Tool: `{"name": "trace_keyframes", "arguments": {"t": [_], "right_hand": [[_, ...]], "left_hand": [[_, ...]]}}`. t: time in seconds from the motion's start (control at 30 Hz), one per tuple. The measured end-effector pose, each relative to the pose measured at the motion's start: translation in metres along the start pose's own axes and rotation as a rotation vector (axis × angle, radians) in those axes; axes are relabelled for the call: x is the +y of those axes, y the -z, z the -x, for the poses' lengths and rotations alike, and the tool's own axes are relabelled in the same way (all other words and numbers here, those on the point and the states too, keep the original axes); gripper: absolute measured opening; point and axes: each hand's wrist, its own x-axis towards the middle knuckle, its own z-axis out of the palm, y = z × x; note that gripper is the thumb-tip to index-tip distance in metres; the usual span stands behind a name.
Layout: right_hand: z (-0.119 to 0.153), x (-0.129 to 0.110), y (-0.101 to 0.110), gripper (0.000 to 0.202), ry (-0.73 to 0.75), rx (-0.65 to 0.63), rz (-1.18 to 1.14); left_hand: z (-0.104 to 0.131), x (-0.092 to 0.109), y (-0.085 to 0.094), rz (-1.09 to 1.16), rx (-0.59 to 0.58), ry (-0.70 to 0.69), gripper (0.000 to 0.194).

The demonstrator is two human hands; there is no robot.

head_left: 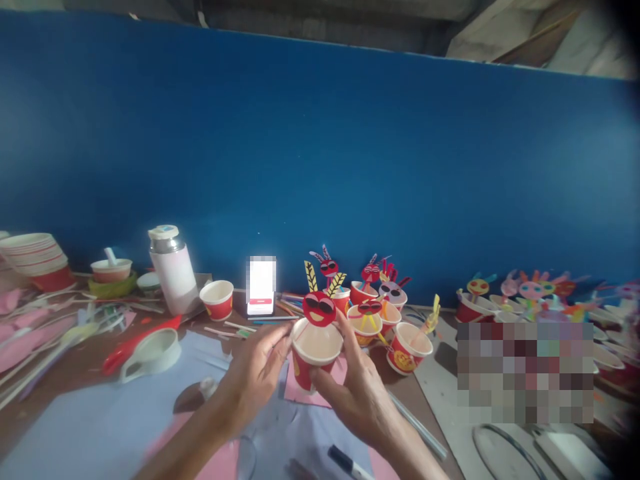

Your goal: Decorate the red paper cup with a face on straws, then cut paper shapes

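Observation:
A red paper cup with a white rim stands upright between my hands over a pink sheet. At its back rim rises a red paper face with dark glasses, a yellow mouth and two yellow leaf-patterned antennae. My right hand is wrapped round the cup's right side, thumb on the front and fingers behind. At the left side of the rim, my left hand has its thumb and fingers pressed together; what they pinch, if anything, is too small to tell.
Decorated cups stand close on the right, with more farther right. Behind are a lit phone, a plain cup and a thermos. Left lie a white mug and stacked cups. A black marker is in front.

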Motion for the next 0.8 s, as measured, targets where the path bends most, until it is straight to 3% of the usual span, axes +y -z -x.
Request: {"name": "trace_keyframes", "arguments": {"t": [0.23,0.47,0.67,0.8], "right_hand": [[0.001,0.0,-0.011,0.083,0.109,0.059,0.029],[-0.001,-0.002,-0.014,0.083,0.061,0.079,0.031],[-0.005,0.0,-0.008,0.08,-0.055,-0.001,-0.13],[-0.006,0.003,-0.005,0.08,-0.07,0.013,-0.166]], "left_hand": [[-0.003,0.002,-0.003,-0.075,-0.029,-0.073,0.034],[-0.003,-0.003,-0.009,-0.045,-0.016,-0.078,0.035],[-0.005,-0.002,-0.004,0.04,-0.057,-0.008,0.036],[-0.007,-0.008,0.002,0.065,0.018,0.071,0.038]]}}
